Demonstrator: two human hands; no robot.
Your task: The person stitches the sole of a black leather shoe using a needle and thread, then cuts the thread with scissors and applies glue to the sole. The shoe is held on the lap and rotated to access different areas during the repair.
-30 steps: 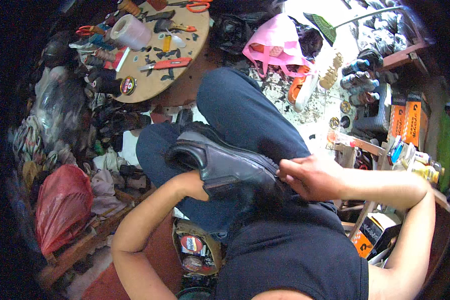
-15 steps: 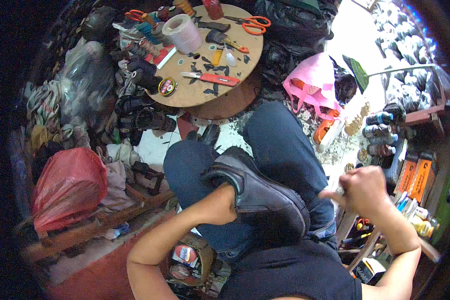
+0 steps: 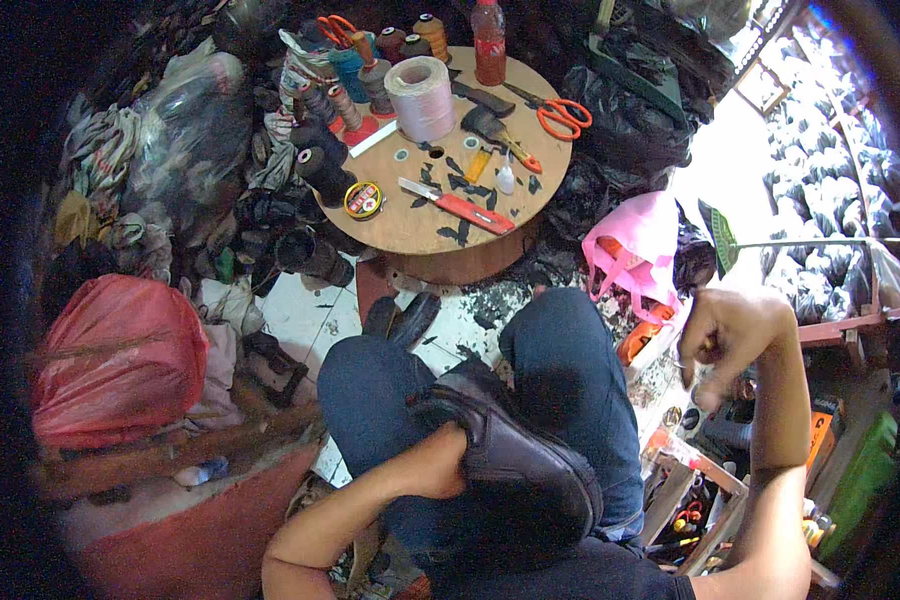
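Before me, round wooden table (image 3: 400,232); on it I see fat spool of pale twine (image 3: 420,100), red-handled knife (image 3: 475,214), orange-handled scissors (image 3: 564,120), brush (image 3: 488,128), yellow piece (image 3: 479,165), small white bottle (image 3: 506,180), taller red bottle (image 3: 489,45), round tin (image 3: 364,200), dark scraps (image 3: 475,187) strewn about; below, white-tiled floor (image 3: 295,300), pink bag (image 3: 635,240) on it to my right

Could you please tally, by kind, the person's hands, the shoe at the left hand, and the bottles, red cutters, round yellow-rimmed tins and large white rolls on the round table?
Hands: 2 (left hand, right hand)
Shoe: 1 (black shoe)
Bottles: 2 (red bottle, small white bottle)
Red cutter: 1
Yellow-rimmed tin: 1
Large white roll: 1
Total: 8
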